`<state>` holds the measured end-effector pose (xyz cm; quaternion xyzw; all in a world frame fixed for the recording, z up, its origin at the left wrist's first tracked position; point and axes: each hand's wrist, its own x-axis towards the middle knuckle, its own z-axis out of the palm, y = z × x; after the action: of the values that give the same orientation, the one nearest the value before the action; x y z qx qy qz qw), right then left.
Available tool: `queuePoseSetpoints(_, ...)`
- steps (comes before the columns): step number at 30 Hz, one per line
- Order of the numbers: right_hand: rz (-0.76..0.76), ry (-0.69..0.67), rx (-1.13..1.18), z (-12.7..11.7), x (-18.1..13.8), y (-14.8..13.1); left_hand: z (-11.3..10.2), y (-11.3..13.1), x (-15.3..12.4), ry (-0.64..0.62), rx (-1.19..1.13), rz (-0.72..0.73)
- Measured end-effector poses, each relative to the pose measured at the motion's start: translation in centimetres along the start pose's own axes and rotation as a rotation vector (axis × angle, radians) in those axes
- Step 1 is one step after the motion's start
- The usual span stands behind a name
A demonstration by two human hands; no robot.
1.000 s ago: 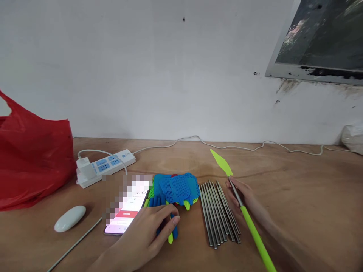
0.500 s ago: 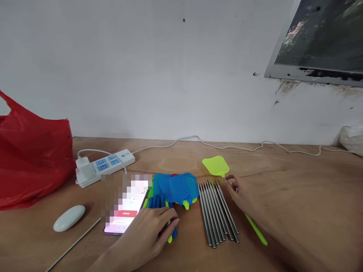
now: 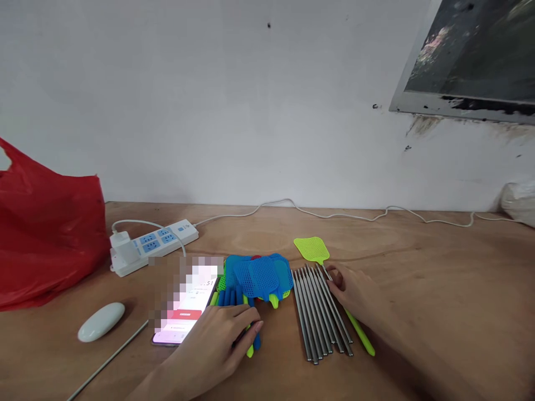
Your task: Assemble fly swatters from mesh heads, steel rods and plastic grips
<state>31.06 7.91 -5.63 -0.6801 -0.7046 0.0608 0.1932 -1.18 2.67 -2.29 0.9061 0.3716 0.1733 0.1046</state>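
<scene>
My right hand (image 3: 350, 288) has its thumb and fingers closed on the metal shaft of a fly swatter, beside the rods. Beyond the fingers shows its yellow-green mesh head (image 3: 312, 249), and its green handle (image 3: 360, 333) sticks out below the hand. A row of metal rods (image 3: 320, 317) lies just left of that hand. My left hand (image 3: 223, 340) lies with curled fingers over a bunch of blue and green plastic handles (image 3: 234, 296), partly hiding them. Above them sits a pile of mesh swatter heads (image 3: 261, 277), mostly blue, with green and a little red underneath.
A phone (image 3: 188, 312) with a lit screen lies by my left wrist. A white power strip (image 3: 156, 245) with a plugged-in charger, a white oval object (image 3: 101, 322) and a red plastic bag (image 3: 50, 234) are on the left. A white cable (image 3: 334, 214) runs along the wall.
My right hand and the fly swatter have moved a little left and its head has come lower, closer to the rods. My left hand stays nearly still over the handles.
</scene>
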Motion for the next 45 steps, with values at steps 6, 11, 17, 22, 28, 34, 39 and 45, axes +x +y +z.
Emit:
queuePoseSetpoints(6, -0.013, 0.015, -0.014, -0.3, -0.4, -0.7, 0.2, -0.2, 0.0, 0.024, -0.003, -0.007)
queuePoseSetpoints(11, 0.009, -0.007, -0.052, -0.4, -0.5, -1.1, 0.4, -0.4, 0.0, 0.057, -0.003, -0.012)
queuePoseSetpoints(17, 0.027, -0.044, -0.082, -0.9, -0.6, -1.7, 0.3, -0.3, 0.1, 0.114, 0.013, 0.0)
queuePoseSetpoints(22, 0.042, -0.068, -0.096, -1.2, -0.6, -1.9, 0.3, -0.3, 0.1, 0.207, 0.018, 0.023)
queuePoseSetpoints(28, 0.059, -0.09, -0.106, -1.3, -0.6, -2.1, 0.3, -0.5, 0.2, 0.312, 0.011, -0.011)
queuePoseSetpoints(34, 0.084, -0.085, -0.119, -1.4, -0.5, -2.5, 0.5, -0.7, 0.2, 0.302, 0.055, -0.035)
queuePoseSetpoints(39, 0.121, -0.052, -0.112, -1.2, -0.5, -2.8, 0.7, -0.9, 0.3, 0.298, 0.133, -0.01)
queuePoseSetpoints(45, 0.12, -0.008, 0.001, -0.6, -0.6, -2.7, 1.0, -1.1, 0.3, 0.262, 0.137, -0.005)
